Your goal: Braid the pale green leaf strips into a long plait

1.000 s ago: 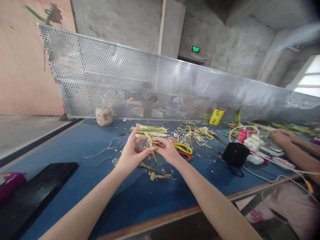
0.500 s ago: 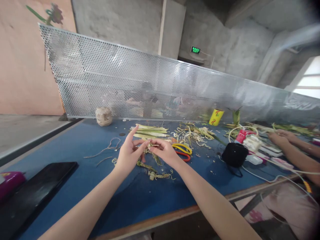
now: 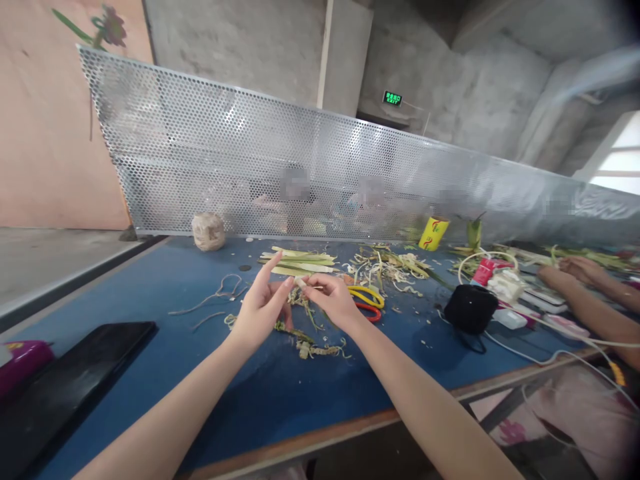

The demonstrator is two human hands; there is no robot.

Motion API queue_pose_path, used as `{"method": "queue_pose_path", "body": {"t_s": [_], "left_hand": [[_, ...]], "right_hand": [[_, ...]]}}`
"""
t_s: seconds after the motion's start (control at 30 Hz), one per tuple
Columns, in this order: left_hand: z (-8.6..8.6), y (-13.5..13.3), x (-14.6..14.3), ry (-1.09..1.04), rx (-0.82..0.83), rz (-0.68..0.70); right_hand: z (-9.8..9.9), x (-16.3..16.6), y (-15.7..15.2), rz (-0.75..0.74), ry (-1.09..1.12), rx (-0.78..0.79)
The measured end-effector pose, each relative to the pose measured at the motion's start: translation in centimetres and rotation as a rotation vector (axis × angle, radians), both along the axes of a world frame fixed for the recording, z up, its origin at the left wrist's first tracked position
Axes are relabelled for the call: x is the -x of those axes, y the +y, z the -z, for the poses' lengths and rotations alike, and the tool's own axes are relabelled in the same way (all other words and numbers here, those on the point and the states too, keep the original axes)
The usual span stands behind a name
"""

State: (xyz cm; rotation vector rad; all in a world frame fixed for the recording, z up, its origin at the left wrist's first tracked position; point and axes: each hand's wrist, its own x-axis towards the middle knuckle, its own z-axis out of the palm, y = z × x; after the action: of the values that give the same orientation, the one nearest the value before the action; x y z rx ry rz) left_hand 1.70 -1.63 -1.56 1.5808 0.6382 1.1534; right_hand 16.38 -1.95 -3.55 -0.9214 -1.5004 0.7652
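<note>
Above the blue tabletop (image 3: 280, 413), my left hand (image 3: 263, 303) and my right hand (image 3: 333, 300) meet at the fingertips. Between them is a small pale piece of plant strip (image 3: 300, 283), pinched by both; thin green and pale strands (image 3: 313, 315) hang below it. The left index finger points up while the thumb presses on the piece. Under the hands lies a knotted, braided bit of plant fibre (image 3: 320, 350). Flat pale-green leaf strips (image 3: 300, 260) lie just beyond. Scissors with yellow and red handles (image 3: 369, 298) rest by my right hand, their blades hidden.
Shredded plant scraps (image 3: 393, 267) lie behind the scissors. A twine roll (image 3: 209, 231) and a yellow can-shaped item (image 3: 433, 233) stand near the perforated metal screen (image 3: 240, 153). A black phone (image 3: 75, 387) lies left. Right are a black pouch (image 3: 470, 309), cables, and another person's hands (image 3: 575, 270).
My right hand has shifted slightly right, and its fingers have curled more around the piece. My left hand stays nearly in place. The other person's hands have moved a little.
</note>
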Motion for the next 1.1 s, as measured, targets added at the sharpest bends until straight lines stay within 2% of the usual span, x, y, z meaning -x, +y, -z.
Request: {"method": "queue_pose_path", "body": {"t_s": [0.47,0.8,0.9,1.0,1.1], "left_hand": [[0.1,0.2,0.0,-0.046,0.022,0.019],[-0.6,0.1,0.1,-0.072,0.037,-0.19],[-0.4,0.2,0.1,-0.07,0.013,-0.212],[-0.2,0.3,0.1,-0.079,-0.014,-0.235],[-0.1,0.4,0.1,-0.075,-0.03,-0.225]], "right_hand": [[0.3,-0.2,0.2,-0.005,0.02,-0.046],[1.3,-0.6,1.2,-0.065,-0.016,0.101],[1.4,-0.7,1.4,-0.015,-0.009,0.039],[1.3,-0.8,1.3,0.146,0.031,-0.043],[0.9,-0.9,0.8,0.215,-0.084,-0.03]]}}
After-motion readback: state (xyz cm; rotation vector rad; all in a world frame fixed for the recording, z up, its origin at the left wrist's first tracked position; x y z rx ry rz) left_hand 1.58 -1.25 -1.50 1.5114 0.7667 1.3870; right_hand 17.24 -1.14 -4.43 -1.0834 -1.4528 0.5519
